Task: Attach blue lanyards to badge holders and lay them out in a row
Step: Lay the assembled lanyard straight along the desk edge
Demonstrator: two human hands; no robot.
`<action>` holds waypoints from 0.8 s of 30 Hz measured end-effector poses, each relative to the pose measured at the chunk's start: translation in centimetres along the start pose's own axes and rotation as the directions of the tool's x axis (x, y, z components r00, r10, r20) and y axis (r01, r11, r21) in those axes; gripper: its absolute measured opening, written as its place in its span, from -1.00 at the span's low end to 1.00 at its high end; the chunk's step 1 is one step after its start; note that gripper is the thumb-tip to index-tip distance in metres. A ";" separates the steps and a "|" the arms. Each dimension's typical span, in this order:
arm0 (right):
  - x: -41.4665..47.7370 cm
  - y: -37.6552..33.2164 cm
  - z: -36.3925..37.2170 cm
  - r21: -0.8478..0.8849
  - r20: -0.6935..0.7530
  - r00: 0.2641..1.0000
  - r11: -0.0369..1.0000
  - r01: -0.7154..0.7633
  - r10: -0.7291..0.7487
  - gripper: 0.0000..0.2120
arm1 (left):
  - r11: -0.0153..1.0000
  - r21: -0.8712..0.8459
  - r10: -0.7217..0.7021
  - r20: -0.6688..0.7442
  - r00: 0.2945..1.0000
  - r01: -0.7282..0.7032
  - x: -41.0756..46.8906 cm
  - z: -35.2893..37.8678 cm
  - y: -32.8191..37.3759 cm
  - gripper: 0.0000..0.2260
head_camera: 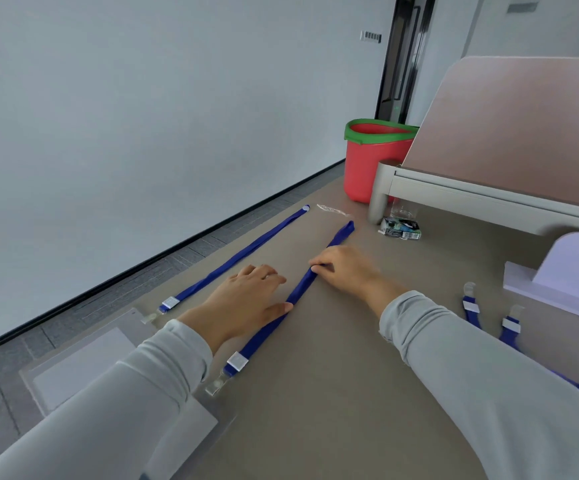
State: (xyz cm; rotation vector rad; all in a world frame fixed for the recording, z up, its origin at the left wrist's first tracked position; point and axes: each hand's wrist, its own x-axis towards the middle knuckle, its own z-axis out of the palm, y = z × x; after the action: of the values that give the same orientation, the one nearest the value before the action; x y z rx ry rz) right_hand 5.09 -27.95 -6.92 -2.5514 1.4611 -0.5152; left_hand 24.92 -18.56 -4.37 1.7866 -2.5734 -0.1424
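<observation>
Hands: left [246, 299] flat, right [347, 268] around lanyard [270, 325]

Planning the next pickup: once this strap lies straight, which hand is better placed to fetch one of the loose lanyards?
Probably the right hand: the loose lanyards lie just beside its forearm, while the left hand sits on the other side of the second lanyard, farther from them.

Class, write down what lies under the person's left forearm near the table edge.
Part of a clear badge holder shows at the clip of the near blue lanyard. The left sleeve covers the rest, so its full outline is hidden.
</observation>
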 end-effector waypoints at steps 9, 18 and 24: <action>-1.6 -3.7 1.8 -0.023 0.112 0.957 0.963 -0.267 0.268 -0.66 | 0.998 -0.056 0.010 -0.055 0.998 -0.013 -8.0 1.1 0.4 -0.61; -1.5 -6.1 2.7 -0.222 0.177 0.907 0.914 -0.341 0.382 -0.18 | 0.990 -0.137 -0.064 -0.148 0.987 0.044 -13.1 3.0 -0.7 -0.67; -0.9 -6.7 3.0 -0.252 0.214 0.888 0.901 -0.353 0.407 -0.18 | 0.993 -0.055 -0.111 -0.205 0.972 0.101 -13.3 2.8 -2.4 -0.69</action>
State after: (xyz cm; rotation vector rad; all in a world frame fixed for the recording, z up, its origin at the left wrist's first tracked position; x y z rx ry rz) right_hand 11.10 -23.83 -7.86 -2.2593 1.9273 0.0359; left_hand 31.72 -6.72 -6.71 1.8167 -2.3165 -0.0107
